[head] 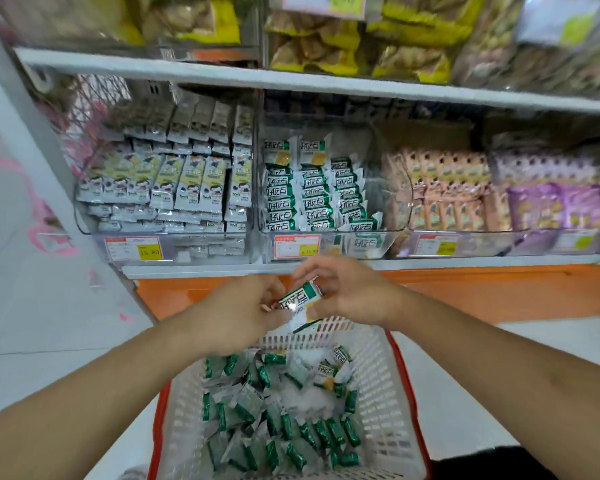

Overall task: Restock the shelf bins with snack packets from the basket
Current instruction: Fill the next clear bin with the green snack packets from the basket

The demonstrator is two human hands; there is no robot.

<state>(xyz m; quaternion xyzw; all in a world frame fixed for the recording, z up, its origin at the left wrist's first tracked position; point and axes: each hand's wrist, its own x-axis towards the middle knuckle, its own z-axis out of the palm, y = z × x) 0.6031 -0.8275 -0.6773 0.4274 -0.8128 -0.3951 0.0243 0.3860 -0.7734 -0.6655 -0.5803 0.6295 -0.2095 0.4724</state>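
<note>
A white plastic basket [388, 393] with an orange rim sits below me, holding several green-and-white snack packets [291, 427]. Above its far edge both hands hold a small stack of the same green-and-white packets [300, 299]. My left hand [243, 306] grips the stack from the left, and my right hand [347, 289] pinches it from the right. Straight ahead, the clear shelf bin [388, 239] in the middle holds rows of matching green packets [312, 192], with room on its right side.
A clear bin of grey-white packets [174, 181] stands to the left, bins of peach packets [444, 188] and purple packets [561, 199] to the right. Price labels [297, 245] line the bin fronts. An upper shelf [291, 77] carries yellow bags. An orange base board [465, 289] runs below.
</note>
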